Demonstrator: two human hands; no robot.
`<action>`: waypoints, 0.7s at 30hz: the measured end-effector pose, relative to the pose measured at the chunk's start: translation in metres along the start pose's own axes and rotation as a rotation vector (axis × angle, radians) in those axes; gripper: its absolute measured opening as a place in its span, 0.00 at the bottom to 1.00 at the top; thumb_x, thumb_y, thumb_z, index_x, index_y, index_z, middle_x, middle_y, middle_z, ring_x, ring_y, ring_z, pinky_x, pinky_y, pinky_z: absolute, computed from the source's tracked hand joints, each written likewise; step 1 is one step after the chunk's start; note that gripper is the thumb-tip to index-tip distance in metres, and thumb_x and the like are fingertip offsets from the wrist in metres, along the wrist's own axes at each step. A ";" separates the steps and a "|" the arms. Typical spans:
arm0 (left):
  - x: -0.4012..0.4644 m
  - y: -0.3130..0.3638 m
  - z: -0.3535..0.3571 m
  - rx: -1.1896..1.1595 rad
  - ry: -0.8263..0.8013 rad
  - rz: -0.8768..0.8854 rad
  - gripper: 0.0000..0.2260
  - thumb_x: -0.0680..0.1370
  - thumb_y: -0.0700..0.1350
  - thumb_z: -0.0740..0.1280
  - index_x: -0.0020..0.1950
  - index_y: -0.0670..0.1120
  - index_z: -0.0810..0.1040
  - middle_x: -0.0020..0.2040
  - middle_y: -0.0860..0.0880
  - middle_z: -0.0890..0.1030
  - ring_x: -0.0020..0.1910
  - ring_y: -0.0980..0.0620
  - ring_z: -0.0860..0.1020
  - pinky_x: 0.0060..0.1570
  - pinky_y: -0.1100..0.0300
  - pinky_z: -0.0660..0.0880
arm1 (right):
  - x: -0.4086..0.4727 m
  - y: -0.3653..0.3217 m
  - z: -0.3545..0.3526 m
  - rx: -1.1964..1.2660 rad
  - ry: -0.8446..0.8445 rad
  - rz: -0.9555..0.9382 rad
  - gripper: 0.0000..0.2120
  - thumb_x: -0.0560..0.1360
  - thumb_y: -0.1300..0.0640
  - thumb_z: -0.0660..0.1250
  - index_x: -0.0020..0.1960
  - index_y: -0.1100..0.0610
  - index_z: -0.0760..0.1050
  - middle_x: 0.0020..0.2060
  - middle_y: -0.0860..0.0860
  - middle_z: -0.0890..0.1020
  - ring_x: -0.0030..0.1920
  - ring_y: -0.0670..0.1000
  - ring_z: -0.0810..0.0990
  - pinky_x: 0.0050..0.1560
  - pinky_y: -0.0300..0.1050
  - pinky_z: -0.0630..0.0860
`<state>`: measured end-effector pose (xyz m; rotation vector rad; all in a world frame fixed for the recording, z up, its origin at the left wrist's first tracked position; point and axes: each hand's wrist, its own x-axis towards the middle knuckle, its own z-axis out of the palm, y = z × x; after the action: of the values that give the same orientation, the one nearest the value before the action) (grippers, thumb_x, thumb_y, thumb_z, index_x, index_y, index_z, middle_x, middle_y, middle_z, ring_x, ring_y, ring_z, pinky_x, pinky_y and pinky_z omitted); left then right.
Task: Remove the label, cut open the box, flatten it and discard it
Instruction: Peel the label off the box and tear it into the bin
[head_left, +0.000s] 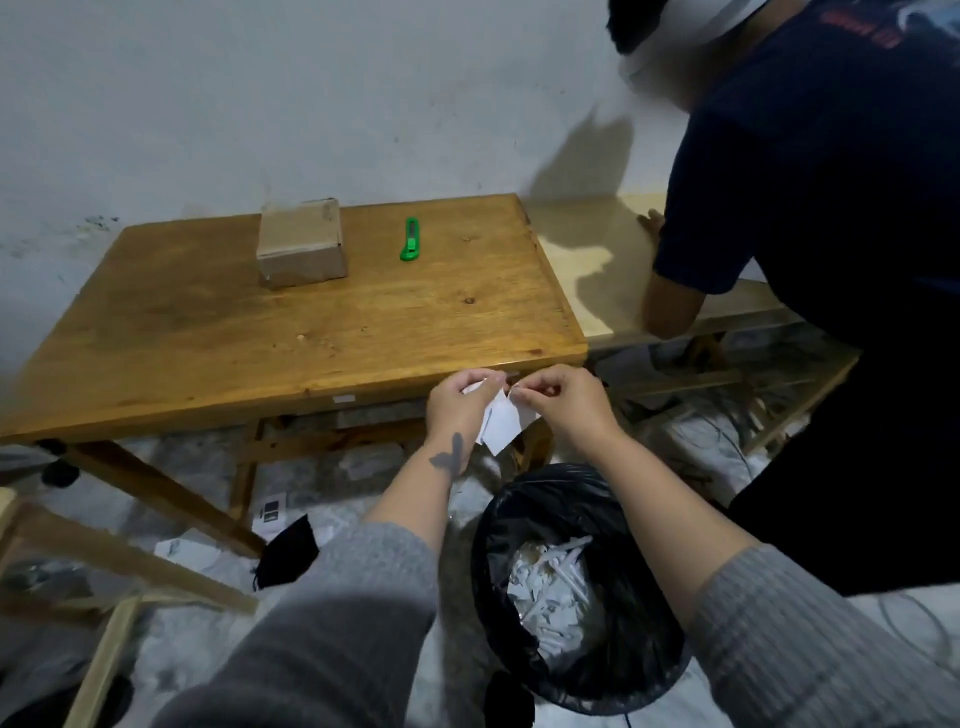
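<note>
Two bare hands meet just past the near edge of a wooden table (218, 332). The left hand (457, 402) and right hand (563, 402) each pinch a piece of a white paper label (503, 425) between curled fingers and thumb, holding it in the air. Directly below the label stands a bin lined with a black bag (576, 587), holding white paper scraps. On the table's far side sits a closed cardboard box (301, 243), with a green utility knife (410, 239) lying just beside it to the right. Right of the table, a second person in a dark shirt (810, 218) leans over a pale board (597, 260).
</note>
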<state>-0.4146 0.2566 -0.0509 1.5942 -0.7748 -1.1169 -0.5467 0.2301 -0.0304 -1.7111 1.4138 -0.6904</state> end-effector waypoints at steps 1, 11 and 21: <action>-0.003 -0.006 0.008 -0.007 -0.049 -0.028 0.04 0.75 0.46 0.71 0.43 0.47 0.83 0.44 0.50 0.83 0.44 0.52 0.79 0.43 0.59 0.74 | -0.003 0.010 0.001 0.011 0.014 0.034 0.04 0.71 0.55 0.72 0.45 0.53 0.83 0.38 0.45 0.83 0.42 0.44 0.79 0.44 0.38 0.73; -0.010 -0.113 0.070 0.257 -0.326 -0.045 0.02 0.74 0.44 0.72 0.42 0.50 0.82 0.39 0.52 0.83 0.42 0.54 0.80 0.42 0.63 0.73 | -0.043 0.143 0.006 -0.102 0.075 0.399 0.04 0.67 0.48 0.73 0.37 0.48 0.81 0.41 0.48 0.83 0.47 0.52 0.80 0.51 0.51 0.75; 0.013 -0.246 0.099 0.746 -0.598 -0.100 0.14 0.75 0.40 0.69 0.60 0.48 0.77 0.61 0.46 0.79 0.59 0.47 0.77 0.60 0.51 0.74 | -0.066 0.266 0.042 -0.428 -0.187 0.651 0.14 0.73 0.46 0.68 0.58 0.43 0.79 0.56 0.48 0.82 0.64 0.55 0.69 0.61 0.51 0.64</action>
<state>-0.5113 0.2820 -0.2963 1.9196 -1.6676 -1.5089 -0.6712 0.2871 -0.2719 -1.4240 1.9277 0.1356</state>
